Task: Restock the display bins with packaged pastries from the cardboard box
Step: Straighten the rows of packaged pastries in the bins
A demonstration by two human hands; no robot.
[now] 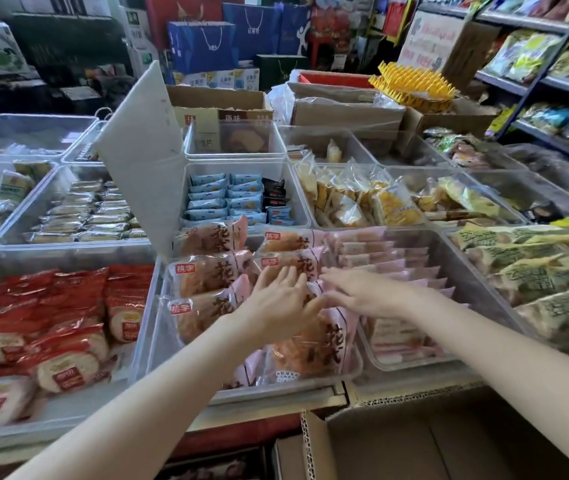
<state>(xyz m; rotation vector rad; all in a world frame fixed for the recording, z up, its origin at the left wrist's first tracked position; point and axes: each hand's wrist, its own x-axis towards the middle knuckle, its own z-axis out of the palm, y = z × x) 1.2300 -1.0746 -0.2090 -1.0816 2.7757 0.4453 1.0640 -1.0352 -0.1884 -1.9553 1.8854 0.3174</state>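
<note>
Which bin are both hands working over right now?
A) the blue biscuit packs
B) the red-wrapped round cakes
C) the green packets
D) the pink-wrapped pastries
D: the left hand and right hand lie with straight fingers on the pink-wrapped pastries in the middle front bin.

Pink-wrapped pastries (207, 271) stacked in clear bin (144, 341); open cardboard box (414, 441) below.

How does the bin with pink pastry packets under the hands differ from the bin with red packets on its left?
The pink-packet bin has its white lid raised; on the red-packet bin no lid shows. The pink packets carry large dark characters, whereas the red packets show round pale bread. The left hand and right hand reach into the pink-packet bin only. Both bins are clear plastic.
</note>
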